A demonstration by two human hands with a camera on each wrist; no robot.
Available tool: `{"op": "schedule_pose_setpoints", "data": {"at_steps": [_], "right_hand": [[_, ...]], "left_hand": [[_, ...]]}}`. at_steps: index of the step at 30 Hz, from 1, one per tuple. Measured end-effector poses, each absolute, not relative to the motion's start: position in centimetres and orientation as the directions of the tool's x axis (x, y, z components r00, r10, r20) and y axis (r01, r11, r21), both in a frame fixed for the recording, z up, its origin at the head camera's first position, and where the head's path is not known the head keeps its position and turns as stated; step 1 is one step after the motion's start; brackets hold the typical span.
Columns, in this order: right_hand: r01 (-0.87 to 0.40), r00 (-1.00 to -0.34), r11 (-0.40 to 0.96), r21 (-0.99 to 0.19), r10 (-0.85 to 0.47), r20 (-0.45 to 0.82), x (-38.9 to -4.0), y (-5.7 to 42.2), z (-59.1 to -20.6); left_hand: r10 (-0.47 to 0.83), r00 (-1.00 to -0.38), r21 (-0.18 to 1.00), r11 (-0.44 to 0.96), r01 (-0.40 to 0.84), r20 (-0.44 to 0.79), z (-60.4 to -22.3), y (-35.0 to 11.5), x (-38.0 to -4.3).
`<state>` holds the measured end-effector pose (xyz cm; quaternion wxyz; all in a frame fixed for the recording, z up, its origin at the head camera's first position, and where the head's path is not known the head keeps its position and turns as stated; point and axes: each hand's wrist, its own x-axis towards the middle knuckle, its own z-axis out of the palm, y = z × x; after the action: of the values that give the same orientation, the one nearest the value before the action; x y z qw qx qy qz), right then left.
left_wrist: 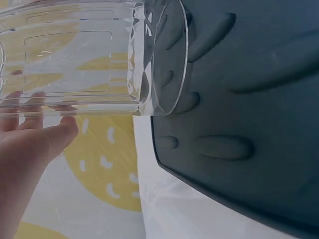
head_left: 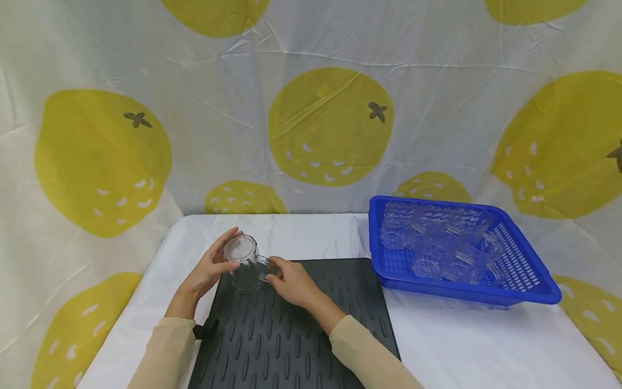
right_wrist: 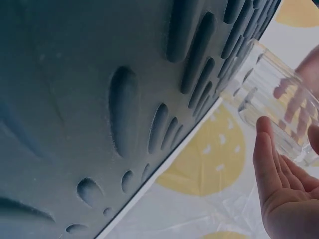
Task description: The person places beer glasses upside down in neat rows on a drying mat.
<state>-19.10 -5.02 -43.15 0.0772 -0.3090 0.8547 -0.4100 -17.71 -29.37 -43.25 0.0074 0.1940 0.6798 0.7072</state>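
Lemons (head_left: 330,127) in yellow cover the white cloth backdrop (head_left: 214,108) in the head view, behind a white-covered counter (head_left: 447,335). Over the far left part of a black ribbed mat (head_left: 286,346), a clear glass mug (head_left: 246,273) hangs base-up and tilted; the left hand (head_left: 206,270) is partly closed around its base end, and the right hand (head_left: 295,283) pinches the handle (head_left: 263,259). The right sleeve (head_left: 369,354) blocks part of the mat. Just beside the mat's far right corner, a blue perforated basket (head_left: 466,298) holds more glass mugs (head_left: 439,232), crowded together. The left wrist view shows panelled sides and a smooth rim toward the mat. In the right wrist view, the left hand's fingers show through the glass; the handle is hard to make out.
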Motion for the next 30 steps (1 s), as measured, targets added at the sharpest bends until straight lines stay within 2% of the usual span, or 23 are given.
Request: {"op": "schedule_pose_setpoints", "data": {"at_steps": [7,16,21,30], "right_hand": [[-0.447,-0.817,0.498,-0.743,-0.566,0.112,-18.9,-4.3,-43.4],[-0.545,-0.804,0.557,-0.626,-0.558,0.204,-18.1,-2.0,-42.4],[-0.571,-0.795,0.525,-0.631,-0.546,0.265,-18.0,-0.3,-41.8],[-0.551,-0.824,0.524,-0.649,-0.466,0.323,-17.2,3.6,-40.5]], "left_hand": [[0.253,-0.925,0.958,-0.06,0.279,0.285,-42.6,-29.6,-17.0],[0.22,-0.905,0.931,-0.119,0.345,0.363,-41.7,-30.2,-14.8],[0.206,-0.894,0.916,-0.151,0.373,0.398,-41.6,-30.3,-13.1],[0.182,-0.889,0.906,-0.135,0.401,0.421,-42.1,-29.7,-9.9]]}}
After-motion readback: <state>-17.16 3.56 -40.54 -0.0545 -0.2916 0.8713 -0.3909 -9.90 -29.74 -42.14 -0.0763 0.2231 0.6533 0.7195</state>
